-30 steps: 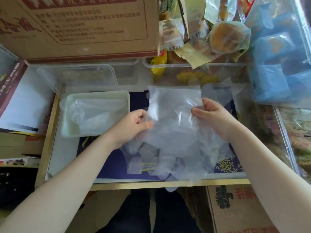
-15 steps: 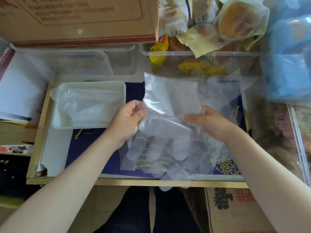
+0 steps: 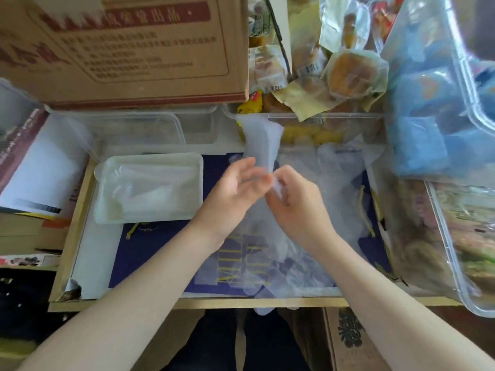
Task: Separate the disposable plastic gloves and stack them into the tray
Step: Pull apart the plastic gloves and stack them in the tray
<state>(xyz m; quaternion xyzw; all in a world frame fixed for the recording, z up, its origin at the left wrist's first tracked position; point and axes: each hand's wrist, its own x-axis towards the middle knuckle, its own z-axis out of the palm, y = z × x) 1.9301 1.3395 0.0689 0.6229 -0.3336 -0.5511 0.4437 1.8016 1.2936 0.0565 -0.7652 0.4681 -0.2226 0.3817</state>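
Since the earlier frames the two hands have been brought together: where a broad sheet of gloves was held spread by its side edges, a single glove [image 3: 261,140] is now gathered into a narrow strip rising from between the fingertips toward the far bins. Judged from this, one glove is being peeled off the bundle, and the transfer to the tray is not yet done.

The left hand [image 3: 235,188] is seen with its fingers fairly straight and the tips closed against the film; the blur leaves the exact grip uncertain, but a pinch on the glove is suggested. The right hand [image 3: 293,199] is curled, its thumb and forefinger pinching the same film just beside the left fingertips.

The remaining gloves [image 3: 270,266] are left lying loosely on the tabletop [image 3: 150,253] under and in front of the wrists, some hanging over the near edge. The tray [image 3: 107,218] is set to the left, apart from the hands, with a few gloves already laid flat inside it.
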